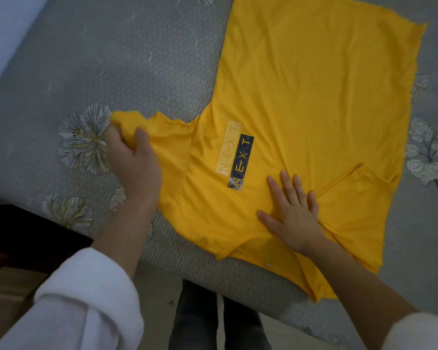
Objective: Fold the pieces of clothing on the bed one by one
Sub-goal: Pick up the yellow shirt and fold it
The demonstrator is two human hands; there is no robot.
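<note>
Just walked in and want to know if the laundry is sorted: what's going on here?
A person is folding a yellow T-shirt that lies print side up on the bed. The left hand grips the end of one sleeve, while the right hand presses flat on the chest beside the printed logo. The shirt is mostly spread out.

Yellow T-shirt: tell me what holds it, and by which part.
The left hand grips the yellow T-shirt by the bunched end of one sleeve. The right hand only presses flat on the shirt, fingers straight, gripping nothing.
</note>
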